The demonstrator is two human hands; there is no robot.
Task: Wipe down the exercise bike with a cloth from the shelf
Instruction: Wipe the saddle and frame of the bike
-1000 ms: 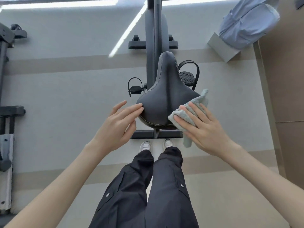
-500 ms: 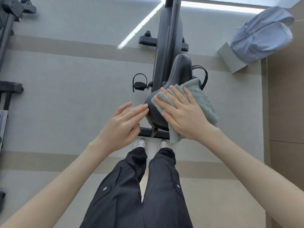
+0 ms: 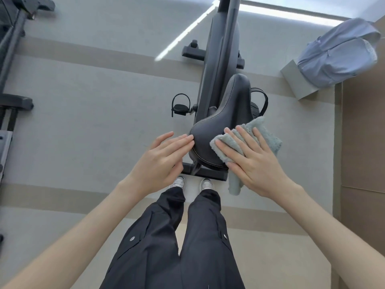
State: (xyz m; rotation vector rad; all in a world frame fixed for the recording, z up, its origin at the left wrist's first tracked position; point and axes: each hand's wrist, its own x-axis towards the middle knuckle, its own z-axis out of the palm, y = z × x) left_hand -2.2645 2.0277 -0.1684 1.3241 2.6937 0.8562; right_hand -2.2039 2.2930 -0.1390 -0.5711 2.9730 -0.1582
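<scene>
Shifted rightward, the fluffy pale-green cloth [image 3: 260,136] lies rumpled on the black saddle [image 3: 218,138].

Bike [image 3: 220,65] front cut off at top edge. Right hand [image 3: 255,163] hides saddle [image 3: 218,126] right rear and mid cloth [image 3: 268,138]. Right pedal [image 3: 259,103] mostly behind saddle. Dark equipment [image 3: 12,49] left of bike cropped, can't ID.

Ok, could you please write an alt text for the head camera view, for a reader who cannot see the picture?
Seen from above, a person's right hand presses a pale green cloth flat against the right rear of a black exercise bike saddle, while the left hand rests its fingertips on the saddle's left edge. Below are dark trousers and white shoes on a grey floor.
</scene>
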